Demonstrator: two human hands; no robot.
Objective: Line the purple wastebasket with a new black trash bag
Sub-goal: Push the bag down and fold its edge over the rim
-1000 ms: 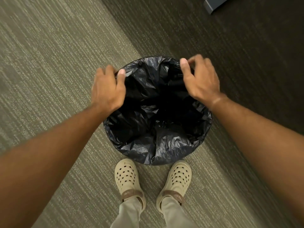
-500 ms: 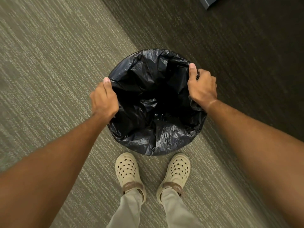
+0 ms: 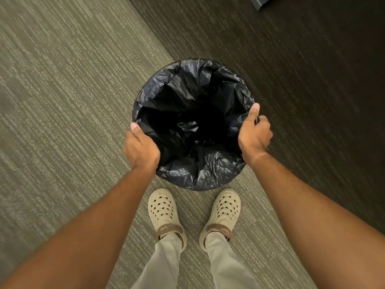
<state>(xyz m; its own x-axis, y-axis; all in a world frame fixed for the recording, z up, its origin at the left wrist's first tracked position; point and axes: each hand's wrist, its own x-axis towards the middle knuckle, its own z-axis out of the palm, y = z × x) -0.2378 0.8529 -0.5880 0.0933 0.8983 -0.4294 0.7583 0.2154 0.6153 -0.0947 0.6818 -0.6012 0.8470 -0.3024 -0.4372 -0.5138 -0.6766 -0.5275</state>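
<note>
Gripping one black trash bag (image 3: 210,170) at its rim: left hand (image 3: 141,149) and right hand (image 3: 254,136), both closed on plastic. Bag covers the wastebasket, on carpet (image 3: 62,122) just ahead of two clogs (image 3: 162,209).

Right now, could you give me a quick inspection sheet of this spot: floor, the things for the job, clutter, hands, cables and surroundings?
Surface: striped carpet, lighter on the left, darker on the right.
Job's things: black bag spread open over the bin's rim; the bin itself is hidden under it, so its colour cannot be seen.
Clutter: nothing seen.
Hands: left hand and right hand each have a grip on the bag at opposite sides of the rim.
Cables: nothing seen.
Surroundings: cream clogs just behind the bin; a grey corner of something at the top edge.
</note>
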